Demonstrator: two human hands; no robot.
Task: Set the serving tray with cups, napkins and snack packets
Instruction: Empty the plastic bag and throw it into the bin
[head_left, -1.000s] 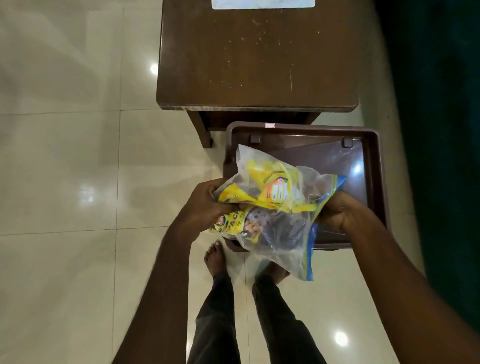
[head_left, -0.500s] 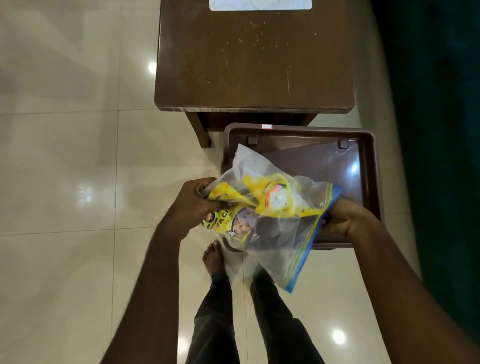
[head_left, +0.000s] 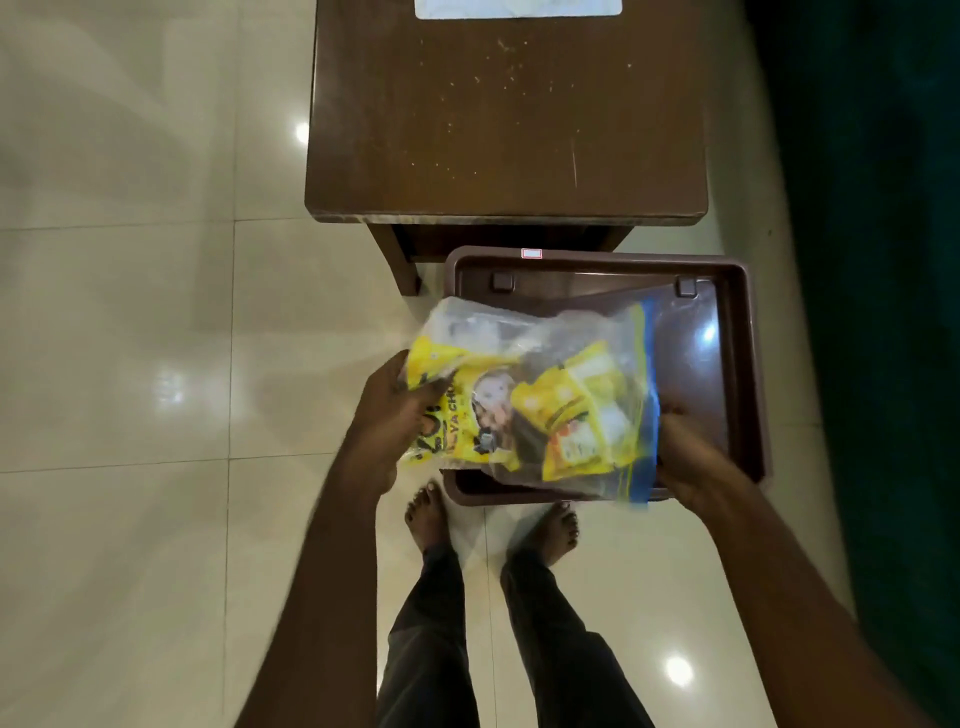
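A clear zip bag (head_left: 524, 343) with a blue seal strip holds several yellow snack packets (head_left: 566, 415). I hold it flat over a brown plastic serving tray (head_left: 743, 364). My left hand (head_left: 395, 421) grips the bag's left side, over a yellow packet. My right hand (head_left: 685, 457) grips the bag's blue-edged right end and seems to hold the tray's near right rim too, though blur leaves that unsure. The bag hides most of the tray's left half.
A dark wooden table (head_left: 509, 119) stands just beyond the tray, with a white sheet (head_left: 519, 8) at its far edge. Glossy cream floor tiles lie to the left. A dark green curtain (head_left: 872, 260) hangs along the right. My bare feet (head_left: 431, 514) are below the tray.
The bag has swung from hanging down toward my feet to lying flat over the tray, its blue seal now on the right. Both hands kept their grip.
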